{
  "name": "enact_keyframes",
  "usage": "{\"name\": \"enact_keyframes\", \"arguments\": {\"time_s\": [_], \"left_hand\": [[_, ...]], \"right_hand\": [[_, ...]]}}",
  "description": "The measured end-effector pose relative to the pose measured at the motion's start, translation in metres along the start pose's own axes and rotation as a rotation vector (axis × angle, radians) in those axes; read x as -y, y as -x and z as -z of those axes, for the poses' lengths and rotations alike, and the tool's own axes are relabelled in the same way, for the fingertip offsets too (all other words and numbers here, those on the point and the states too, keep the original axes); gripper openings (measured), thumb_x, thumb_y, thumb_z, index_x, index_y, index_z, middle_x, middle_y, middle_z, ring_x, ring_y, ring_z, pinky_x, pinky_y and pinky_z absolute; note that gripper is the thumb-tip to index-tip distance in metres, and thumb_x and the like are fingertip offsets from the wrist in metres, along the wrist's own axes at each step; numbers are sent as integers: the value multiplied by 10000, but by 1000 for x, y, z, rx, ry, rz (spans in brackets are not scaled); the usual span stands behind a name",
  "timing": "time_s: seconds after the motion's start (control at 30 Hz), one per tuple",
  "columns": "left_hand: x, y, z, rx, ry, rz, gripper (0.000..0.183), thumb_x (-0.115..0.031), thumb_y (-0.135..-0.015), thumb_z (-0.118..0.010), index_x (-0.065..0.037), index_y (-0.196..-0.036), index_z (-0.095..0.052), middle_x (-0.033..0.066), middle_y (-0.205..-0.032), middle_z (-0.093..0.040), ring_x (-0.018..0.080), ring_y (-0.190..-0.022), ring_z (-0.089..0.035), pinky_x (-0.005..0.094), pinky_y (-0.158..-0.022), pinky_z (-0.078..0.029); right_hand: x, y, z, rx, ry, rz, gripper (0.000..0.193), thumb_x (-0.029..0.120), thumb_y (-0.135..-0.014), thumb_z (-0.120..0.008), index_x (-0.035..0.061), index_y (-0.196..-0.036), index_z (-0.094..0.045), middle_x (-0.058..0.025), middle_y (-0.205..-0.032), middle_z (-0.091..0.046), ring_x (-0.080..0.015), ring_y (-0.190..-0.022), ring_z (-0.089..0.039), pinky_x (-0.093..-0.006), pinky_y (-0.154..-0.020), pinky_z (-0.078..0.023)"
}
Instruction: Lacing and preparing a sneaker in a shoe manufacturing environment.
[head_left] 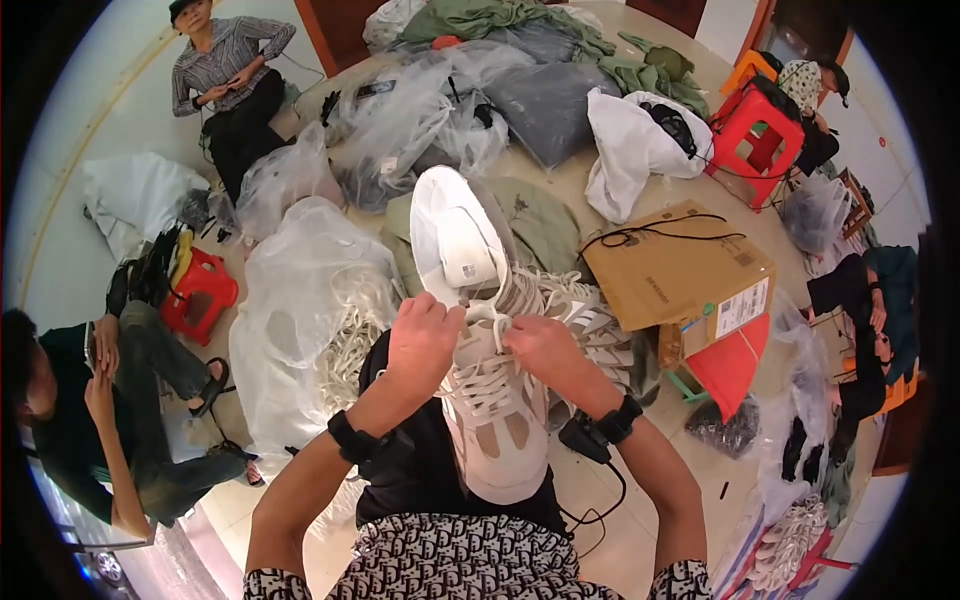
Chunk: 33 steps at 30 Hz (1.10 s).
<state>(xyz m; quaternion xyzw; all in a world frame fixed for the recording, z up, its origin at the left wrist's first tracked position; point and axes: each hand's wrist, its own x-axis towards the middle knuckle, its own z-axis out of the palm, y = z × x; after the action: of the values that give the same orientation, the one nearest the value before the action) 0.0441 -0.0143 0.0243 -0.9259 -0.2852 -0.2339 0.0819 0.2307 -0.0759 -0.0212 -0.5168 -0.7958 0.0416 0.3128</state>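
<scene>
A white lace [487,318] of the pale shoe [490,400] is pinched by the left hand [422,338] and right hand [543,345], both grips clenched on it.

Both forearms come up from the lower edge and converge on the pale sneaker [490,400] lying on the person's lap. The left hand [422,338] sits at the sneaker's left side near its tongue, knuckles up, fingers curled inward and pinched on a white lace [487,318]. The right hand [543,348] sits just right of the sneaker's throat, fingers bent and closed on the same lace. The two hands are near each other, nearly touching. Each wrist wears a black band, and both forearms are bare.
</scene>
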Motion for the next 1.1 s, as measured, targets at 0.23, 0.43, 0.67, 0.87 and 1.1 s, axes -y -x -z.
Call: {"name": "enact_keyframes", "arguments": {"time_s": [0.23, 0.43, 0.67, 0.87, 1.1], "left_hand": [[10, 11, 5, -82, 139, -2, 229, -21, -614, -550, -33, -841, -577, 74, -695, -540, 230, -759, -531, 326, -649, -430], [8, 20, 1, 114, 943, 846, 210, -36, -783, -532, 7, -984, -575, 59, -812, -625, 133, -686, -591, 257, -581, -468], [22, 27, 13, -109, 788, 966, 207, -78, -817, -524, 10, -1001, -561, 87, -850, -609, 172, -714, -576, 299, -675, -461], [-9, 19, 20, -76, 263, 205, 74, -61, -673, -658, -43, -676, -586, 91, -737, -563, 226, -760, -531, 344, -697, -407], [-23, 16, -21, 314, -79, 143, 127, -190, -659, -590, -65, -644, -613, 62, -675, -521, 226, -773, -472, 351, -699, -353]], "right_hand": [[-8, 1, -4, 24, -38, 25, 46, 37, -634, -574, 51, -663, -541, -77, -661, -500, -251, -645, -537, -348, -559, -449], [-7, 1, -3, 17, -127, 8, 52, 39, -650, -585, 45, -671, -538, -75, -638, -496, -256, -620, -538, -349, -547, -444], [-7, 3, 0, 12, -152, -36, 65, 38, -661, -596, 51, -678, -535, -78, -639, -500, -256, -615, -540, -348, -540, -437], [-10, 5, -2, 22, -138, -36, 58, 53, -662, -601, 58, -685, -548, -68, -643, -507, -250, -614, -542, -346, -546, -441], [-6, 3, 0, 37, -121, -37, 65, 61, -646, -611, 59, -678, -554, -65, -647, -510, -245, -631, -546, -340, -556, -449]]}}
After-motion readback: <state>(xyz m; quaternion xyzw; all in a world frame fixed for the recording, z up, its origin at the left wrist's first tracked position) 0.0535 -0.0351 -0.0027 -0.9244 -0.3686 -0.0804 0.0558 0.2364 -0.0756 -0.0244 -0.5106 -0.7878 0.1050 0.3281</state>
